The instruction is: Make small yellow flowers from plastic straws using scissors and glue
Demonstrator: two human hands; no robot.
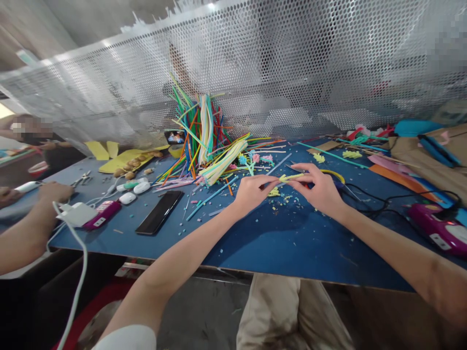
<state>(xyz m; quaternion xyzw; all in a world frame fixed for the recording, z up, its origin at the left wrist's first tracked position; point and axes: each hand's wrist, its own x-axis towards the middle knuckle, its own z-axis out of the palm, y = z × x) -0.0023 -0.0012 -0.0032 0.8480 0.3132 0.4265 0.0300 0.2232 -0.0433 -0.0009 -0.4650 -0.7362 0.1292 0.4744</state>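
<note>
Just above the blue table, both my hands meet at a yellow pipe cleaner piece (283,179). Thumb and fingertips of my left hand (253,194) pinch its left end. On the other side, my right hand (317,187) grips the yellow strand, its fingers bent around it. A thin pointed metal tip (290,167) shows beside the right fingers; I cannot make out the whole tool. Below the hands lie short yellow pieces (273,192) and scattered clippings. Pink and blue pipe cleaner flowers (256,158) rest just behind my left hand.
A large bundle of coloured pipe cleaners (206,129) stands against the perforated metal screen (292,63). On the left are a black phone (159,212), a purple power strip (104,214) and another person's arm (27,233). Another purple power strip (440,226) with black cables lies at right.
</note>
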